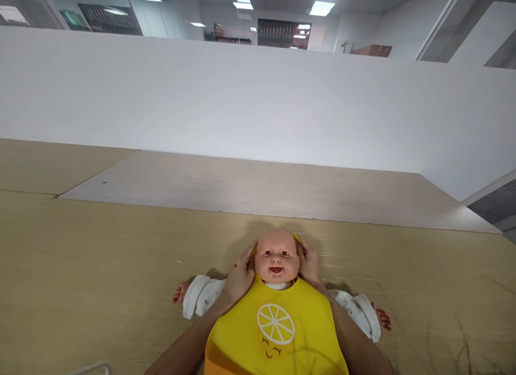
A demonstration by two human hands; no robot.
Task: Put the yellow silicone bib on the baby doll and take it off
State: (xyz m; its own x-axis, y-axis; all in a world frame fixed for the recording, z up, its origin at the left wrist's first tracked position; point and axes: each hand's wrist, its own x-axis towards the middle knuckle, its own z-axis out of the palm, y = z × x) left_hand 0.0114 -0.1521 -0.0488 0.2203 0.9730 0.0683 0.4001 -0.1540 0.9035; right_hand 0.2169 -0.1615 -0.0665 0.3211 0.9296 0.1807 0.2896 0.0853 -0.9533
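A baby doll [276,257] lies on its back on the wooden table, arms spread in white sleeves. Over its chest lies a yellow bib [306,316] with a white citrus slice and a small smiling face printed on it. My left hand [241,275] is beside the doll's head on the left, closed on a yellow bib strap that shows at its fingertips. On the other side, my right hand [309,263] pinches the second yellow strap [297,238] near the doll's ear. The head and the straps hide some of my fingers.
The wooden table [100,267] has a paler strip [262,187] along its back. Behind it rises a white partition [258,106]. A thin pale curved object [94,367] shows at the bottom left edge. Beyond the partition is a room with ceiling lights and windows.
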